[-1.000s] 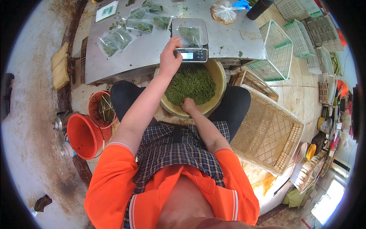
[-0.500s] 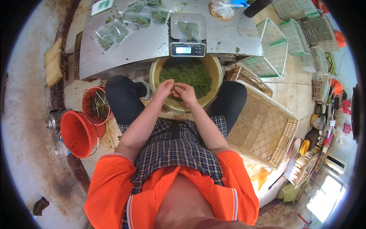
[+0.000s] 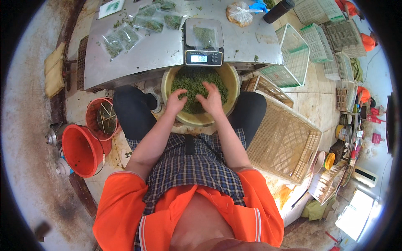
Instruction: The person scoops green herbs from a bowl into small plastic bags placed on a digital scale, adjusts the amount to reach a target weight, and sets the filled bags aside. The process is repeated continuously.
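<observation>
Between my knees stands a round yellowish basin [image 3: 167,85] with a heap of small green leafy sprigs [image 3: 194,81] in it. My left hand [image 3: 176,101] hovers over the near left part of the heap, its fingers apart and holding nothing that I can see. To its right, my right hand [image 3: 211,98] spreads its fingers at the greens. Just beyond the basin, a digital scale [image 3: 204,57] sits at the table's near edge. A clear bag of greens [image 3: 204,37] lies on its plate.
Several filled clear bags [image 3: 149,23] lie on the metal table [image 3: 161,48], with a knotted bag [image 3: 239,13] and a dark cylinder [image 3: 278,11] at its far right. Red buckets [image 3: 83,150] stand at my left. A large tan plastic crate [image 3: 284,138] is on the right; other crates [image 3: 316,42] stand beyond.
My hands were together with fingertips meeting over the basin's near side. Now they are apart, with the right one farther right and its fingers spread at the greens. The view has shifted slightly.
</observation>
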### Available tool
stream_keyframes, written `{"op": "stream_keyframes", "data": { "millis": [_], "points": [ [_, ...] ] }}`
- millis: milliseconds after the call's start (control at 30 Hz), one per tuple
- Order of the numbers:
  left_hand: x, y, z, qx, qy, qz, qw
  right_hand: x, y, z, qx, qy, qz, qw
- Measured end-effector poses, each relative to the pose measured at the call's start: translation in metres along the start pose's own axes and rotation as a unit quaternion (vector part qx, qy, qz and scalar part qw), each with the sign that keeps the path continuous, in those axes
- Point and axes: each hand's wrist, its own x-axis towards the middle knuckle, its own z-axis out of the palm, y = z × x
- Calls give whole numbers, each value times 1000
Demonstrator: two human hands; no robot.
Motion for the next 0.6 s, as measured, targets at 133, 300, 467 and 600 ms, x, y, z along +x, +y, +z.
{"op": "stream_keyframes", "data": {
  "millis": [133, 300, 467, 600],
  "points": [
    [-1, -2, 0, -106, -38, -57, 992, 74, -62, -46, 13, 32, 17, 999],
    [1, -1, 2, -174, -59, -91, 979, 135, -49, -49, -117, 29, -4, 993],
    [-1, 8, 5, -233, -95, -137, 958, 125, -28, -54, 23, 1, -2, 1000],
    [-5, 49, -2, -457, -132, -261, 840, 79, -50, -67, 94, -24, -20, 995]
  ]
}}
